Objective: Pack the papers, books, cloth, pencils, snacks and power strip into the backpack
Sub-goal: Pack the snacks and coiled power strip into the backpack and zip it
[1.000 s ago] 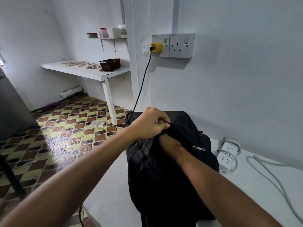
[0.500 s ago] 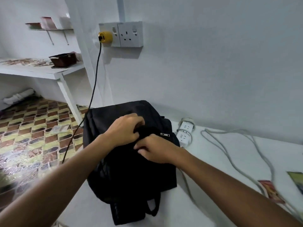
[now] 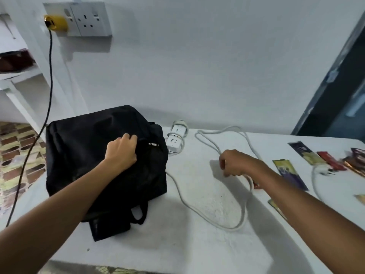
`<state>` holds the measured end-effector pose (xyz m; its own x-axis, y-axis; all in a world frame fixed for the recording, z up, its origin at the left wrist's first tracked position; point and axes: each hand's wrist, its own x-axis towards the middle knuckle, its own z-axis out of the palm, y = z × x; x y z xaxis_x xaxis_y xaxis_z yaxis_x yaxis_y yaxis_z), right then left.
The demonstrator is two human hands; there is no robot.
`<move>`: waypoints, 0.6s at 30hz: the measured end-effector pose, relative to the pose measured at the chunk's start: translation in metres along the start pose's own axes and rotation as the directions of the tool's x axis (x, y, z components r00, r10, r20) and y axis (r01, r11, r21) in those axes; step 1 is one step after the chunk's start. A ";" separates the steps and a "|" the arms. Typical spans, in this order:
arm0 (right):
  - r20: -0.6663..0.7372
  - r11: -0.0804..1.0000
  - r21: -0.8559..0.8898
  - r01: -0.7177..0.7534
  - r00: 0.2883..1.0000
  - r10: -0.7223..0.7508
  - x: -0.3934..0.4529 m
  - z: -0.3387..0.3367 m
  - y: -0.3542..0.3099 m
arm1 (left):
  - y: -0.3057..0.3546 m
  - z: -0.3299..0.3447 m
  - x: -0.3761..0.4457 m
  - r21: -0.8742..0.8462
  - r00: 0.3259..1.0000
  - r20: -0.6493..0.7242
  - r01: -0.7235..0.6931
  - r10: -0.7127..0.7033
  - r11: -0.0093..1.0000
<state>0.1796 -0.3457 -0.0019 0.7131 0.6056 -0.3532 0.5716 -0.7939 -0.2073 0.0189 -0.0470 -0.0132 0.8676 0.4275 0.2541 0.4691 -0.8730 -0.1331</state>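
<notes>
We are standing at the white table (image 3: 177, 244), where the black backpack (image 3: 83, 155) is lying at the left; we cannot tell what is inside it. Our left hand (image 3: 121, 153) is gripping the fabric at its top, near the zipper pull (image 3: 153, 144). The white cable (image 3: 207, 216) is looping across the table from the power strip (image 3: 174, 140) just beside the backpack. Our right hand (image 3: 235, 163) is hanging over that cable with fingers curled; whether they are grasping it, we cannot tell. Snack packets (image 3: 289, 173) are lying at the right.
</notes>
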 end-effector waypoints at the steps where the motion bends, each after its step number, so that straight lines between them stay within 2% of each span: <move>1: 0.017 0.997 -0.060 -0.045 0.999 0.046 -0.004 -0.001 0.009 | 0.001 0.001 -0.002 0.005 1.000 0.000 0.007 -0.007 1.000; 4: 0.024 0.956 -0.259 -0.140 0.988 0.151 -0.016 -0.005 0.026 | 0.003 0.004 -0.007 0.023 1.000 0.003 0.020 -0.020 1.000; 8: 0.081 0.906 -0.382 -0.184 0.970 0.231 -0.022 -0.004 0.036 | 0.005 0.007 -0.011 0.057 0.999 0.029 0.024 -0.026 0.998; 15: 0.027 0.913 -0.336 -0.232 0.966 0.256 -0.006 0.014 0.039 | 0.007 0.010 -0.011 0.098 0.999 0.037 0.027 -0.031 0.995; 18: 0.059 0.907 -0.350 -0.233 0.961 0.269 -0.002 0.010 0.037 | 0.006 0.012 -0.011 0.113 0.999 0.035 0.031 -0.035 0.993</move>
<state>0.1950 -0.3772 -0.0184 0.8154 0.3653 -0.4491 0.4948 -0.8424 0.2132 0.0144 -0.0535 -0.0283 0.8557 0.4662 0.2246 0.5117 -0.8270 -0.2327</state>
